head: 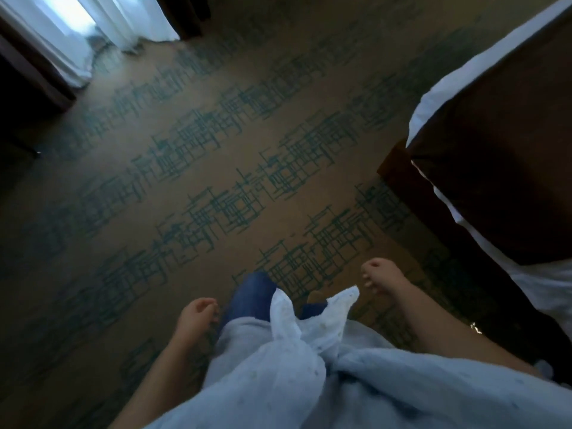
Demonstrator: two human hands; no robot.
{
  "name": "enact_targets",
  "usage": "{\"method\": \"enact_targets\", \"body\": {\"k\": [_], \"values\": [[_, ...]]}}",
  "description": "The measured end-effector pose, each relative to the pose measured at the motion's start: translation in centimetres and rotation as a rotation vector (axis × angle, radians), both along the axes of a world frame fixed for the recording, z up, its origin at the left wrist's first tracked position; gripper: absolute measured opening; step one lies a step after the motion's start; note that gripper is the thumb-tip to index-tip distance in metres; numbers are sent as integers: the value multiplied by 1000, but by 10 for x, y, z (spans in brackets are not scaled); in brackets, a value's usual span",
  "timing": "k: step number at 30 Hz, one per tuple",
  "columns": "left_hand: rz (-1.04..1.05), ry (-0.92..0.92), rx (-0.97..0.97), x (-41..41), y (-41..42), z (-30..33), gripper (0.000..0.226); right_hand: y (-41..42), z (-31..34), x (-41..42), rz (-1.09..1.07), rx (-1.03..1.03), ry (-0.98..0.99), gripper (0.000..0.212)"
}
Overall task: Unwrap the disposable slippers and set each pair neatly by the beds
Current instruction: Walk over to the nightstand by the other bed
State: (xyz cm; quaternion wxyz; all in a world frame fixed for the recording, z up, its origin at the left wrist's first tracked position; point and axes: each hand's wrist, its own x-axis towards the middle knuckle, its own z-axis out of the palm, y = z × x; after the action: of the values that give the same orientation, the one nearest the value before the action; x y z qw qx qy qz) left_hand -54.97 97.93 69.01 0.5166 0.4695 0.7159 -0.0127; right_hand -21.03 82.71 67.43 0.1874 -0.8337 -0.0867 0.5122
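Both hands empty: left hand and right hand hang with fingers loosely curled over the patterned carpet, bed to my right; no slippers in view, presumably because I am walking to fetch them.

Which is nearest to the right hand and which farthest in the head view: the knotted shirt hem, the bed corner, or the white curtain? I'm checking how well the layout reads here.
From the right hand:
1. Knotted shirt hem, just to its left, at the waist.
2. Bed corner, beyond and to the right, dark cover over white sheet.
3. White curtain, far across the carpet, top left.
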Motion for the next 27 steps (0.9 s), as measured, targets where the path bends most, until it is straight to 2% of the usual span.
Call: {"method": "enact_targets", "body": {"k": [5,8,12,15,16,18,20,22,27], "values": [[-37,-17,-44,26,113,-20,21,122,0,37,-82,51,-43,15],[-206,-11,-4,51,204,-23,19,180,-6,41,-144,50,-90,12],[-319,18,-9,88,325,-7,16,232,-6,24,-235,-20,-76,14],[-424,49,20,133,402,7,20,256,-6,11,-135,-134,-64,15],[-450,40,30,152,424,11,19,263,-5,10,-164,-124,-60,19],[-497,18,47,193,460,18,18,274,-3,15,-264,-84,-56,23],[-526,-10,72,237,490,22,18,286,-3,32,-352,-82,-38,18],[-546,-55,102,281,516,22,21,301,-9,55,-372,-81,-2,14],[-513,-115,69,377,555,2,18,343,-26,141,-430,-61,60,21]]}}
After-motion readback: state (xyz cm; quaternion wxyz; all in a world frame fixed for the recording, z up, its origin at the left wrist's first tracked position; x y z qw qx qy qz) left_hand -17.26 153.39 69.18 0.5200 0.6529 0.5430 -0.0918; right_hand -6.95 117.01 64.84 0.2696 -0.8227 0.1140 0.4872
